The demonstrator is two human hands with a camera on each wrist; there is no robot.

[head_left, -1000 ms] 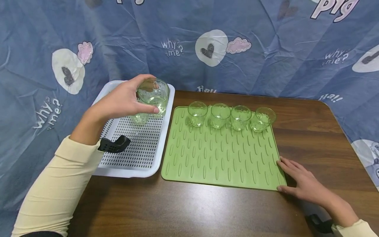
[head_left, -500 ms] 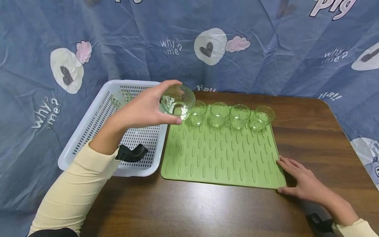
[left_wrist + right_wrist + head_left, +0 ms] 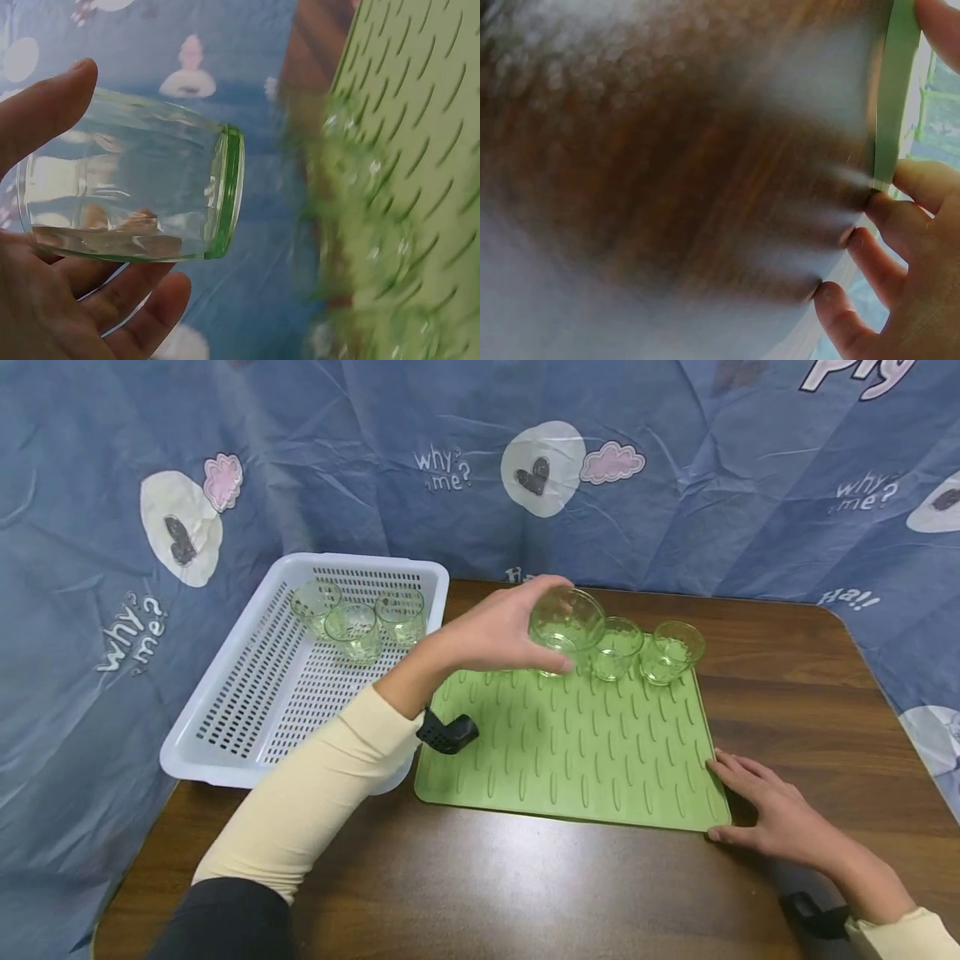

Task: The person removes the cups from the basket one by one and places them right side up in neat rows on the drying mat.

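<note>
My left hand (image 3: 498, 631) grips a clear, green-tinted drinking glass (image 3: 579, 625), thumb on one side and fingers on the other. It holds this glass above the back row on a green ridged mat (image 3: 562, 752). In the left wrist view the glass's thick base (image 3: 229, 191) points toward the mat. Two glasses show plainly to its right: a nearer glass (image 3: 617, 652) and an end glass (image 3: 672, 656). My hand and the held glass largely hide the others in the row. My right hand (image 3: 780, 814) touches the mat's right edge near its front corner, fingers spread.
A white perforated basket (image 3: 202, 752) stands left of the mat with three glasses (image 3: 356, 635) toward its back. Wooden tabletop (image 3: 525, 877) extends in front and to the right. A blue printed cloth (image 3: 337, 460) hangs behind. My left forearm crosses the basket's front right corner.
My left hand has carried the glass rightward out of the basket, to above the glasses on the mat. My right hand has stayed at the mat's edge.
</note>
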